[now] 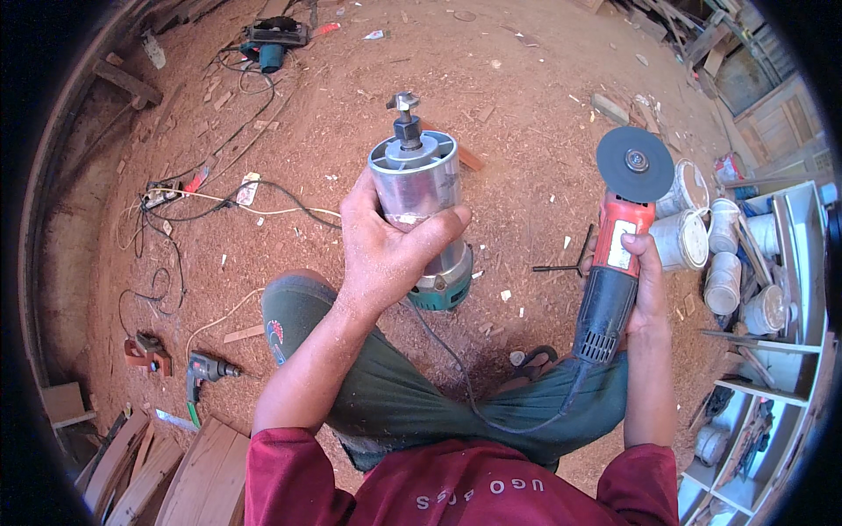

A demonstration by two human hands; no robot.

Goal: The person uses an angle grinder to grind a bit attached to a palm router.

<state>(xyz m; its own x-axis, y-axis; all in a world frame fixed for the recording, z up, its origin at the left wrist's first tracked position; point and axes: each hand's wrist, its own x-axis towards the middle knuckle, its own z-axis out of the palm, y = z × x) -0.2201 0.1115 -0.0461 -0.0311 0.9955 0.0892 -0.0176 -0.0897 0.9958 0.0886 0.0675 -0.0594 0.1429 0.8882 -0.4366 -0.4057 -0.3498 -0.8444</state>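
My left hand point(390, 232) is wrapped round the silver body of a trim router point(421, 188). Its collet points up with a router bit point(404, 103) fitted in it, and the green end is toward the ground. In my right hand point(647, 280) is a red and black angle grinder point(610, 280), held upright by its body. A dark flat disc point(634, 164) is mounted at the grinder's top, its face toward me. The grinder's cord point(491, 425) loops across my lap. Bit and disc are apart from each other.
Wood shavings and scraps cover the dirt floor. A circular saw point(272, 44) lies at far left, with a power strip point(162, 195) and tangled cords nearer. A drill point(209, 373) and planks point(206, 473) lie at lower left. White buckets point(680, 238) and a shelf point(802, 280) stand right.
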